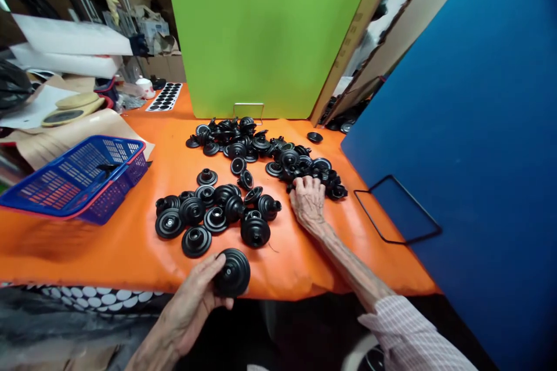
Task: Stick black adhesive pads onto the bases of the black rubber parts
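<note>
The left hand [195,298] grips one black disc [234,271] near the front edge of the orange desk [313,275]. The right hand [308,200] touches the farther pile of black parts [261,142]; its grip I cannot tell.

The round, ridged discs [192,211] were black, the table covering [304,266] bright orange. The flat upright panel [270,29] was lime green, the broad slanted board [478,127] deep blue. The latticed plastic basket [102,202] was blue, edged pinkish red; the cloth sleeve [413,330] bore pale checks.
</note>
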A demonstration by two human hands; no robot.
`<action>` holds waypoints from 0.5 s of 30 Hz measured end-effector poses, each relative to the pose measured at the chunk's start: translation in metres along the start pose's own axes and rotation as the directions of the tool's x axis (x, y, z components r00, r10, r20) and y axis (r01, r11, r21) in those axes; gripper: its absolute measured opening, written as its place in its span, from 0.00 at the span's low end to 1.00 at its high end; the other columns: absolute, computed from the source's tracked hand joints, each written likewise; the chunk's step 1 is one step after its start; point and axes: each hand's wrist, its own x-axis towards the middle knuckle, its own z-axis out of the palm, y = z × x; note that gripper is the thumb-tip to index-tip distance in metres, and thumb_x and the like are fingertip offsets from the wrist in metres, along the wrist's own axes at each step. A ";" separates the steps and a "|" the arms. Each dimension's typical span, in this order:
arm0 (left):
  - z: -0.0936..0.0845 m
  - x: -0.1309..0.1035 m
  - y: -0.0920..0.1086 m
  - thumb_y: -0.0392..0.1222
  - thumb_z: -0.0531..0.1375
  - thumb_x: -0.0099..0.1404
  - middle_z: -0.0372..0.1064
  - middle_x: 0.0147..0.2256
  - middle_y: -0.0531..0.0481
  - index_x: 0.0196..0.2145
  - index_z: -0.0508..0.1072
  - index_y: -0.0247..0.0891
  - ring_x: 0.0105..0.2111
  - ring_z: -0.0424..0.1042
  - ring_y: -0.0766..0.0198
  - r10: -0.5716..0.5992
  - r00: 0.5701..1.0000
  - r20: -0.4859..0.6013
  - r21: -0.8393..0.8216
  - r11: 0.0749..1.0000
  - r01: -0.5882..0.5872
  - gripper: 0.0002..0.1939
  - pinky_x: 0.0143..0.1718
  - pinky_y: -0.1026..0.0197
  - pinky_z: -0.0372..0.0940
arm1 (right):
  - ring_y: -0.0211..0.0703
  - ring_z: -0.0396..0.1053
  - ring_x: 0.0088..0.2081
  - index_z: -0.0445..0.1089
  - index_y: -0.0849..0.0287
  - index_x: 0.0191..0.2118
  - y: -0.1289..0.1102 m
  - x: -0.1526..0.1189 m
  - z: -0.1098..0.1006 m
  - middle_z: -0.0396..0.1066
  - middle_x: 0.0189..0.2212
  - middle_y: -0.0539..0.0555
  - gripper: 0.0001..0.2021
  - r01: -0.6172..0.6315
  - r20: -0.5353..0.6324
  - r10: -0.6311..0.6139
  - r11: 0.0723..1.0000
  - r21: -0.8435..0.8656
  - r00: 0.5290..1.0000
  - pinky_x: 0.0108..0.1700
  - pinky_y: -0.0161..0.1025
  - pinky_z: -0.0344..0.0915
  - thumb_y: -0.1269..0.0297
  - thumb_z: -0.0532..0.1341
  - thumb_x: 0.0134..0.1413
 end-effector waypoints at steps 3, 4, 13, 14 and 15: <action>-0.010 -0.001 -0.002 0.44 0.65 0.59 0.73 0.34 0.45 0.36 0.73 0.33 0.32 0.73 0.60 0.010 1.000 -0.013 -0.024 1.000 -0.010 0.11 0.23 0.65 0.65 | 0.58 0.59 0.44 0.68 0.66 0.39 0.003 -0.004 -0.006 0.67 0.43 0.67 0.10 0.041 0.011 -0.040 0.997 -0.071 0.999 0.43 0.48 0.53 0.72 0.50 0.57; -0.013 0.000 -0.001 0.43 0.64 0.60 0.73 0.36 0.44 0.38 0.73 0.33 0.32 0.74 0.60 0.024 0.999 -0.037 -0.024 0.999 -0.025 0.11 0.24 0.65 0.66 | 0.57 0.60 0.43 0.68 0.66 0.39 0.004 -0.009 -0.010 0.68 0.42 0.66 0.10 0.071 0.026 -0.069 0.994 -0.085 0.997 0.43 0.47 0.54 0.71 0.50 0.58; -0.024 -0.002 -0.003 0.40 0.64 0.59 0.72 0.36 0.44 0.35 0.72 0.32 0.32 0.72 0.61 0.111 0.991 -0.075 -0.074 0.990 -0.117 0.09 0.24 0.64 0.67 | 0.47 0.65 0.35 0.68 0.63 0.44 0.010 -0.089 -0.036 0.68 0.36 0.61 0.14 0.385 0.126 -0.385 0.923 0.024 0.914 0.34 0.39 0.60 0.73 0.47 0.61; -0.023 -0.003 -0.004 0.40 0.65 0.58 0.72 0.37 0.44 0.35 0.73 0.32 0.33 0.72 0.61 0.116 0.991 -0.069 -0.075 0.990 -0.122 0.10 0.25 0.63 0.68 | 0.48 0.66 0.38 0.68 0.63 0.45 0.011 -0.093 -0.036 0.68 0.39 0.63 0.14 0.409 0.104 -0.413 0.911 0.055 0.905 0.36 0.39 0.62 0.72 0.47 0.62; -0.022 -0.004 -0.005 0.40 0.65 0.58 0.72 0.38 0.43 0.36 0.73 0.32 0.34 0.72 0.61 0.124 0.991 -0.058 -0.073 0.989 -0.128 0.10 0.26 0.63 0.69 | 0.49 0.66 0.40 0.67 0.63 0.46 0.012 -0.094 -0.035 0.68 0.42 0.64 0.14 0.417 0.090 -0.425 0.904 0.094 0.901 0.38 0.40 0.63 0.71 0.46 0.63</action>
